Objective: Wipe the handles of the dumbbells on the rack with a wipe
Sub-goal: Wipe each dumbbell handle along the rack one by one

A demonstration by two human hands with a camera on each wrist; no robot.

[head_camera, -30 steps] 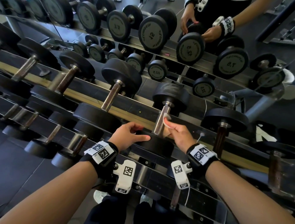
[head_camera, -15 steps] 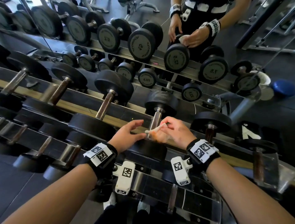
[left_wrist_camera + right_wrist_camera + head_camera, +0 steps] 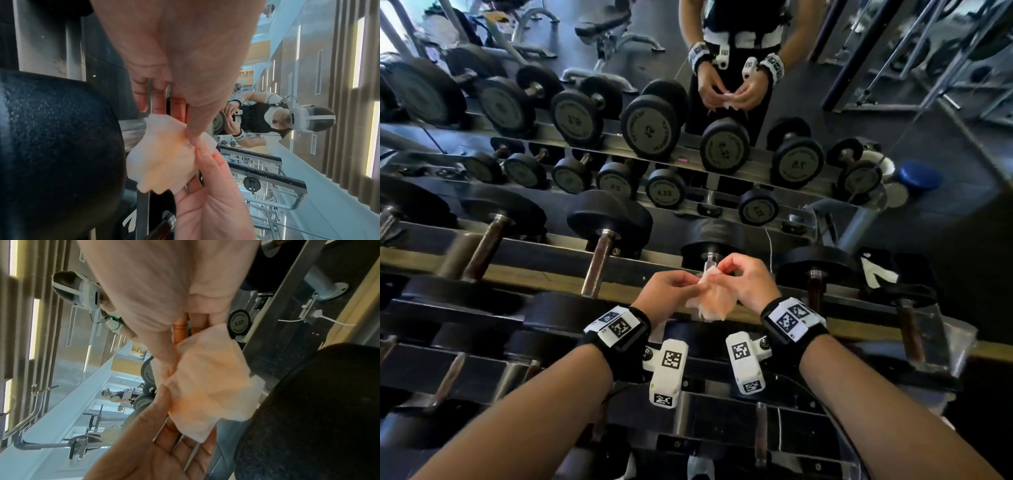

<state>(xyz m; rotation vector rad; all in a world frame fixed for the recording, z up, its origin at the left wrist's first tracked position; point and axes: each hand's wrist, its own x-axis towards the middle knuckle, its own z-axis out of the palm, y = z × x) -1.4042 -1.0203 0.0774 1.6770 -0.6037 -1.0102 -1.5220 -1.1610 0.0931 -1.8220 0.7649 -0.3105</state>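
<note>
A crumpled white wipe (image 3: 710, 301), stained orange, hangs between both hands just in front of a dumbbell handle (image 3: 708, 262) on the rack's upper row. My left hand (image 3: 697, 289) pinches its left side and my right hand (image 3: 717, 274) pinches its top, thumbs and forefingers meeting. The wipe is off the handle. In the left wrist view the wipe (image 3: 164, 154) hangs beside the dumbbell's black head (image 3: 57, 146), pinched by the left hand (image 3: 190, 139). In the right wrist view the wipe (image 3: 209, 386) is pinched by the right hand (image 3: 168, 373) above the left palm.
More dumbbells lie on the rack to either side, with a handle on the left (image 3: 599, 263) and a rusty one on the right (image 3: 815, 287). A lower row sits under my wrists (image 3: 760, 435). A mirror behind the rack reflects the person (image 3: 729, 85).
The right hand has lifted the wipe off the handle. The left hand came in from the dumbbell's near head and now pinches the wipe too. The head view has tilted up.
</note>
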